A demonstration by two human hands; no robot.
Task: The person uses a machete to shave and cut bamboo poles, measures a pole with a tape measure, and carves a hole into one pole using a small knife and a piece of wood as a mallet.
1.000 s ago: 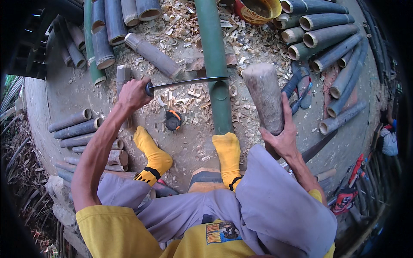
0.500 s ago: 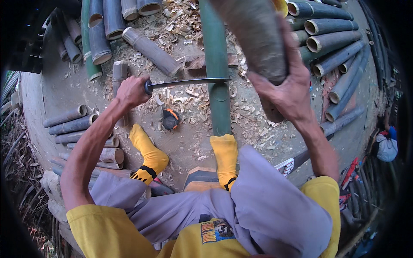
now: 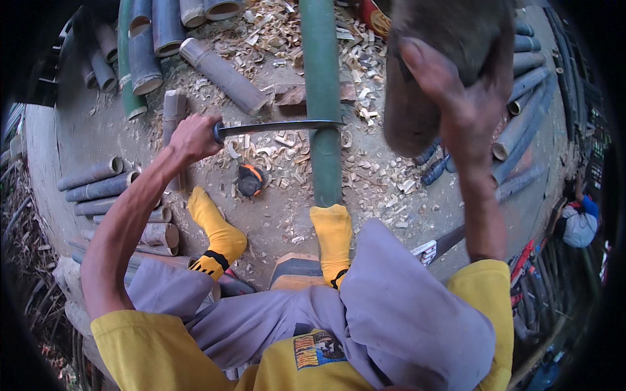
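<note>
The left hand [image 3: 192, 138] grips a long dark metal blade [image 3: 280, 126] across the green bamboo pole [image 3: 324, 98] underfoot; the right hand [image 3: 456, 104] clasps a raised grey wooden club [image 3: 443, 39]. Best strike the blade's back squarely.

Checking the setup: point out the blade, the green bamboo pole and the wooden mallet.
blade [image 3: 287, 126], head view, mid-length of the metal.
green bamboo pole [image 3: 321, 65], head view, upper stretch.
wooden mallet [image 3: 450, 39], head view, raised head.

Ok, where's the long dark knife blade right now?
The long dark knife blade lies crosswise on the green bamboo pole, centre of the head view, held by the left hand.
</note>
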